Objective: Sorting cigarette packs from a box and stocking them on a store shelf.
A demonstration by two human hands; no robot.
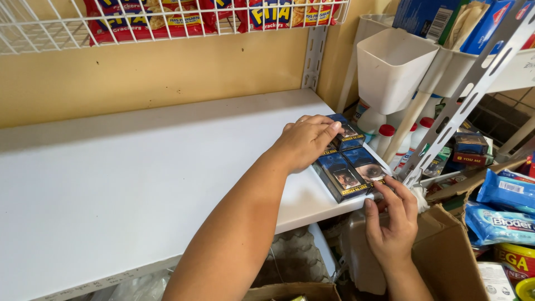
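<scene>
White shelving (pixel 139 184) fills the middle of the frame, under a wire basket of red snack bags (pixel 167 17) along the top edge. Right of centre, at the shelf's front corner, lie dark blue flat packs (pixel 348 167) with photo labels, side by side. The left hand (pixel 306 139) rests flat on them, fingers spread; the right hand (pixel 393 220) pinches the nearest pack's edge.
</scene>
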